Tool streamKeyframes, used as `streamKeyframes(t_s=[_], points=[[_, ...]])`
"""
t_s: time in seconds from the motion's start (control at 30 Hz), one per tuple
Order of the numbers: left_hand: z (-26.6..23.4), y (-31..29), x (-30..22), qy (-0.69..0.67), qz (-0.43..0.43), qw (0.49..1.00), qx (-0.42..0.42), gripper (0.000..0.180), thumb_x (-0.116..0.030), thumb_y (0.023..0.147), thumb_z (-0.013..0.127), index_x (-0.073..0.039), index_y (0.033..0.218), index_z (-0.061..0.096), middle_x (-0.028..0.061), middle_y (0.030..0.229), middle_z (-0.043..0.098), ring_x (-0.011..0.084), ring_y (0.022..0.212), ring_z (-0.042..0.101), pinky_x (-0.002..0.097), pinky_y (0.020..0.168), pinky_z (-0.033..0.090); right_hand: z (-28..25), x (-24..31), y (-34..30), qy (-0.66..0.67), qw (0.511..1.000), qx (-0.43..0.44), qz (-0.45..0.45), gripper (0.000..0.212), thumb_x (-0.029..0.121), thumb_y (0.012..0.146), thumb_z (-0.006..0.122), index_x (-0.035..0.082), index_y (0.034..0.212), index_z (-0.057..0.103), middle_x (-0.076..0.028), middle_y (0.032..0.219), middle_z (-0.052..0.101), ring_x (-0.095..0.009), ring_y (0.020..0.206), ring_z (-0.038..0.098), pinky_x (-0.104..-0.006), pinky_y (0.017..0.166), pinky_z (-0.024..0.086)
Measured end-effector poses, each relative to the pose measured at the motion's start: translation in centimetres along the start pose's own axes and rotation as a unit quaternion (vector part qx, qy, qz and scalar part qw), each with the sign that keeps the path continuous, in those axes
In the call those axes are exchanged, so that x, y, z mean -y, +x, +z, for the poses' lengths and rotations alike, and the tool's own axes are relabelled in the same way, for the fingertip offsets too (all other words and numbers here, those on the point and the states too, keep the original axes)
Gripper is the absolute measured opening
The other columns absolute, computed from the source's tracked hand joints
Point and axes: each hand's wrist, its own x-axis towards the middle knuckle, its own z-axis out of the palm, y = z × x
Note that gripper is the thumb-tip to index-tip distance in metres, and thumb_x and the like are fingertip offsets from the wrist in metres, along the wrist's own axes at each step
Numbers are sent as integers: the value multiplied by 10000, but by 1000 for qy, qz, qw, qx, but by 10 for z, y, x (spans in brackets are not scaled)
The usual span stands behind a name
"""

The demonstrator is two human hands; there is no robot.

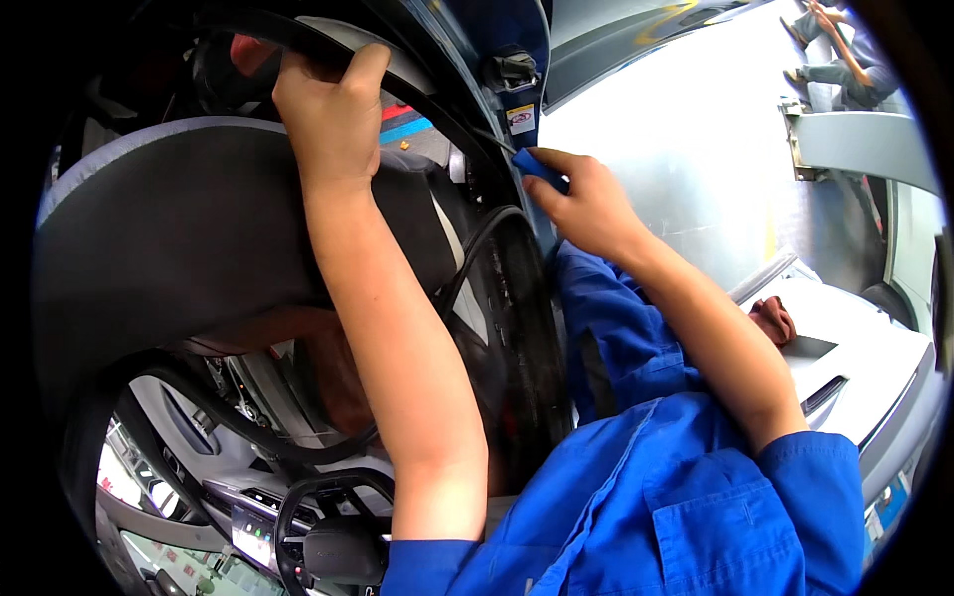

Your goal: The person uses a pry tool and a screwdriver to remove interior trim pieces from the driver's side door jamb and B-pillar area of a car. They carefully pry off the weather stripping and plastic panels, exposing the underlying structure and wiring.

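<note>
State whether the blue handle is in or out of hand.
In: the right hand holds the blue handle between thumb and fingers.

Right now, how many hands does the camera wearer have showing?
2. The left hand is up at the curved black strip, some fingers hidden; the right hand holds a small blue object.
</note>
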Motion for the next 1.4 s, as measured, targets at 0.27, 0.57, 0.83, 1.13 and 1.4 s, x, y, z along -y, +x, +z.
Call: streamKeyframes(t_s=[0.27, 0.57, 0.83, 1.13, 1.4], points=[[2, 0, 7, -56, 40, 997, -18, 316, 66, 819, 677, 32, 1125, 603, 26, 1004, 653, 116, 916, 593, 256, 844, 461, 33, 10, -14, 16, 997, -76, -7, 413, 213, 925, 629, -49, 1244, 650, -338, 1082, 682, -488, 1074, 649, -480, 946, 510], [-2, 0, 9, -38, 39, 998, -10, 305, 58, 821, 676, 44, 1113, 592, 22, 1022, 647, 112, 947, 583, 258, 888, 453, 21, 16, -9, 45, 998, -34, 27, 411, 212, 926, 642, -52, 1241, 662, -337, 1079, 688, -466, 1091, 662, -463, 957, 508], [1, 1, 3, -61, 27, 997, -27, 301, 62, 809, 661, 45, 1102, 595, 34, 1001, 656, 111, 919, 589, 259, 835, 465, 44, 31, -8, 56, 993, -83, 56, 371, 205, 933, 632, -58, 1190, 673, -333, 1065, 688, -479, 1055, 662, -484, 925, 515], [-1, -2, 1, -57, -10, 997, -57, 376, 51, 834, 672, 47, 1205, 609, 70, 1110, 670, 151, 990, 618, 291, 897, 480, 69, 22, -12, 52, 991, -119, 26, 382, 175, 933, 625, -46, 1246, 624, -336, 1088, 670, -504, 1075, 628, -495, 937, 509], [31, -35, 21, -40, 32, 986, -157, 580, -209, 893, 807, 122, 1291, 545, 155, 1204, 665, 182, 1089, 637, 311, 947, 496, 55, 1, -8, 174, 980, -41, 82, 494, 222, 946, 674, -55, 1345, 583, -220, 1075, 707, -310, 1003, 680, -400, 904, 513]])
